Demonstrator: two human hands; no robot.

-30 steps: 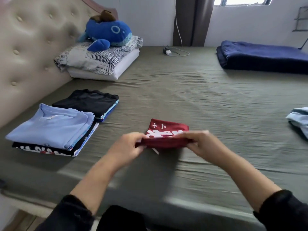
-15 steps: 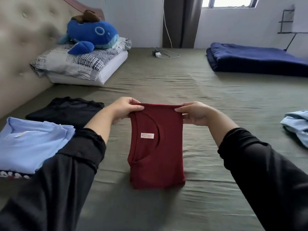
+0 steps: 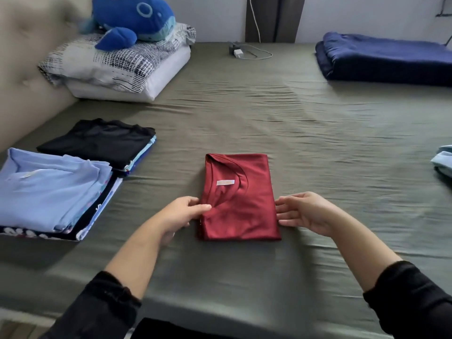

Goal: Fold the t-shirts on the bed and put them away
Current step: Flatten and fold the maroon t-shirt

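The folded maroon t-shirt (image 3: 241,199) lay flat on the olive-green bed (image 3: 318,143), in the middle of my view, its neckline and white label facing up. My left hand (image 3: 182,212) pinched the shirt's left edge, thumb on top of the cloth and fingers curled at the side. My right hand (image 3: 304,211) was released, its fingers loosely straight and touching the shirt's right edge. At nine o'clock from the shirt sat a stack of folded shirts topped by a light blue t-shirt (image 3: 49,189), and just beyond it, at ten o'clock, a second stack topped by a black t-shirt (image 3: 97,140). At three o'clock, well apart, a pale blue garment (image 3: 444,162) showed at the frame's edge.
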